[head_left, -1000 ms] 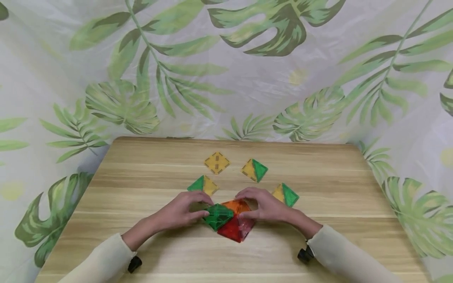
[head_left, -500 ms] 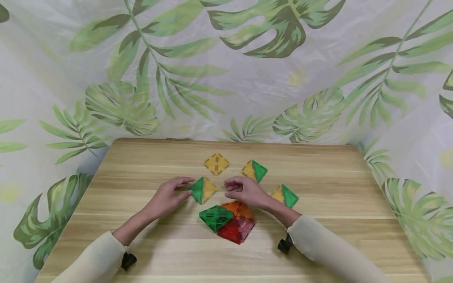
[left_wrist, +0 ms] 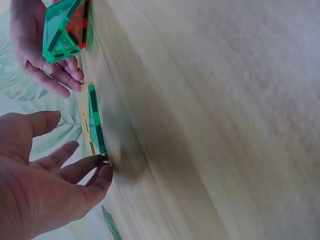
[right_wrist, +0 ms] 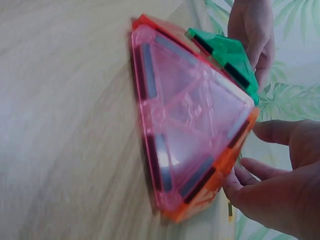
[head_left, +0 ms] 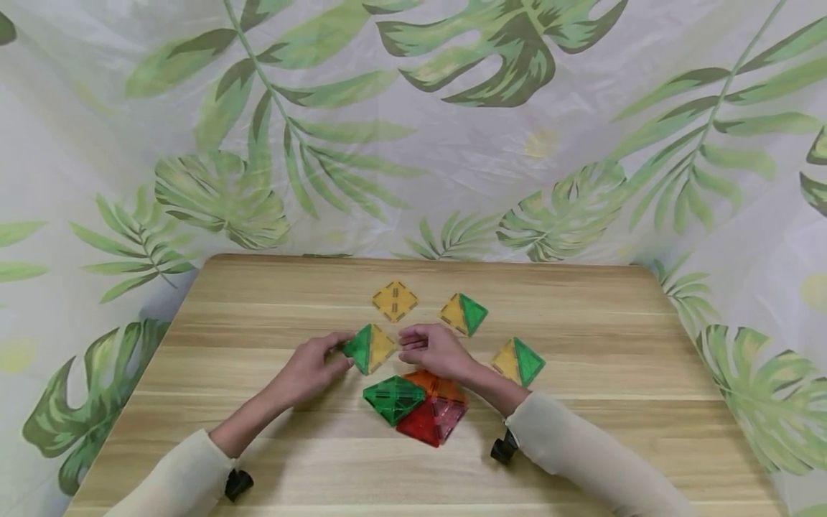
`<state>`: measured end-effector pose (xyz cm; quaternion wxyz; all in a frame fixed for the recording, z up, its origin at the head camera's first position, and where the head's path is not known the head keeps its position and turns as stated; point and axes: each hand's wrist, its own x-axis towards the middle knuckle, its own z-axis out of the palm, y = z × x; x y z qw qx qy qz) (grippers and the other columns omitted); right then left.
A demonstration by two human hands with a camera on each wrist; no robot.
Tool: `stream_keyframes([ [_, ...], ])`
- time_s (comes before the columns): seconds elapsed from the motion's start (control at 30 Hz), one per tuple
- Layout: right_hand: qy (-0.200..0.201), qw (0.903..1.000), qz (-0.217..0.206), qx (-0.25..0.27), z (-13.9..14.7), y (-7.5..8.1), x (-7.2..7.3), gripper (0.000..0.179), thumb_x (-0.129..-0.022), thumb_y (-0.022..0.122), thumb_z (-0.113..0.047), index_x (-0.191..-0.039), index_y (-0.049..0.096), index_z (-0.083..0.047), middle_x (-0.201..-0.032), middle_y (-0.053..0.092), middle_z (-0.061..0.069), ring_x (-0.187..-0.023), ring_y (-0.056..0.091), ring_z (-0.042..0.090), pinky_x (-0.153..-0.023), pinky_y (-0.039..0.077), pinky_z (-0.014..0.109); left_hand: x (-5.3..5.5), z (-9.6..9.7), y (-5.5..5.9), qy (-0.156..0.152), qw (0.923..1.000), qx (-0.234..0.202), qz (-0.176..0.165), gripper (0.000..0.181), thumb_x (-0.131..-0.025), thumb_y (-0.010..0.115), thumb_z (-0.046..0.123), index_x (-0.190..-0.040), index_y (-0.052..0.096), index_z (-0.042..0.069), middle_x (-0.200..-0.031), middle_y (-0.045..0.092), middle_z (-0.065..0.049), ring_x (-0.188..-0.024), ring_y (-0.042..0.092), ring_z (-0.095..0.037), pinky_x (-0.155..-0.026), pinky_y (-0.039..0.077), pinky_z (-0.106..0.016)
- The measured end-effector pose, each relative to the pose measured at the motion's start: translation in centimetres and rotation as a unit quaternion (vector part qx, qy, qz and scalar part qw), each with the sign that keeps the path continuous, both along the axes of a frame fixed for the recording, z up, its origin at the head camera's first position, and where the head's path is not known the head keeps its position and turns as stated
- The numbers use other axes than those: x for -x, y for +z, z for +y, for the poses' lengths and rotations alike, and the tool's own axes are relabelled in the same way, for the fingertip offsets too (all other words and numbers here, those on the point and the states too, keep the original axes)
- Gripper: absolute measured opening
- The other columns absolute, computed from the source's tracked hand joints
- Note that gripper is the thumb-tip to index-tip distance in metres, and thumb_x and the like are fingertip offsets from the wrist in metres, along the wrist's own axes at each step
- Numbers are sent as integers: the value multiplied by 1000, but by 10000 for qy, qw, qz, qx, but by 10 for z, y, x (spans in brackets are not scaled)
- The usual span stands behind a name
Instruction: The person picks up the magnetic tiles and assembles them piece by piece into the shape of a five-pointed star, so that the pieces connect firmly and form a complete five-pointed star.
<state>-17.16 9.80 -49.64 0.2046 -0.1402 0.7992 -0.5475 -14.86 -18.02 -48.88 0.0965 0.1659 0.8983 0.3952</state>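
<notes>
Past the coloured structure, my left hand (head_left: 316, 362) is at the outer edge of a green triangular magnetic tile (head_left: 357, 349), fingertips touching its tip, thumb apart in the left wrist view. A yellow triangular tile (head_left: 381, 349) lies against the green one, forming a diamond. My right hand (head_left: 434, 350) hovers at that diamond's right side, fingers loosely bent and holding nothing. Just below stands a raised structure of magnetic tiles, with a green part (head_left: 394, 398), red part (head_left: 421, 421), orange part (head_left: 439, 386) and pink part (right_wrist: 192, 110). My right forearm passes close by its orange side.
Toward the back of the wooden table (head_left: 271, 287) lies a yellow diamond (head_left: 395, 301). To its right are two yellow-and-green diamonds, one far (head_left: 464, 314) and one nearer (head_left: 519, 360). A leaf-patterned cloth (head_left: 336, 129) hangs behind the table.
Both hands have left the coloured structure and moved up to the green-and-yellow diamond on the left. The right hand has shifted slightly further left over the last half second.
</notes>
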Motion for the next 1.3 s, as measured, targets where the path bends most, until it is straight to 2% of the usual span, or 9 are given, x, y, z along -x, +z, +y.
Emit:
stream_keyframes([
  [0.37,-284,9991,-237,194,-8,1,-1,40,-98,73,-6,-135,66,7,-127,71,21,-112,70,28,-92,61,32,0,10,-4,346,9989,-270,-191,44,-101,69,7,-143,60,-5,-141,64,-25,-132,61,-42,-110,50,-56],
  [0.63,-364,9974,-471,406,-9,-1,0,40,-97,75,-4,-134,66,7,-130,70,22,-114,70,29,-93,61,32,4,15,-6,726,9907,-917,-701,43,-101,67,-2,-142,59,-5,-146,59,-25,-133,60,-42,-109,53,-47],
  [0.83,-301,9968,-535,517,-9,-1,-3,42,-97,74,-2,-136,65,7,-132,68,23,-114,68,28,-91,61,31,10,16,-10,677,9835,-1371,-964,40,-98,61,-14,-137,62,-6,-147,58,-28,-137,56,-45,-110,51,-45],
  [1.0,-356,9975,-427,432,-10,0,-3,39,-97,75,-2,-135,68,5,-132,68,22,-111,68,26,-88,60,30,15,17,-12,647,9778,-1630,-1149,38,-100,61,-12,-137,65,-4,-148,58,-26,-139,56,-42,-109,53,-41],
  [1.13,-460,9978,-285,371,-8,-2,-2,37,-97,75,-5,-132,70,2,-128,70,19,-111,67,26,-87,60,31,18,19,-10,662,9752,-1739,-1199,39,-101,61,-9,-139,66,-1,-148,59,-25,-137,58,-41,-107,54,-40],
  [1.3,-693,9954,-276,598,-2,-2,0,36,-98,74,-6,-133,70,-2,-128,69,18,-116,68,29,-92,60,39,21,24,-4,720,9668,-2015,-1399,41,-101,62,-8,-141,65,-1,-150,57,-25,-138,57,-42,-108,54,-40],
])
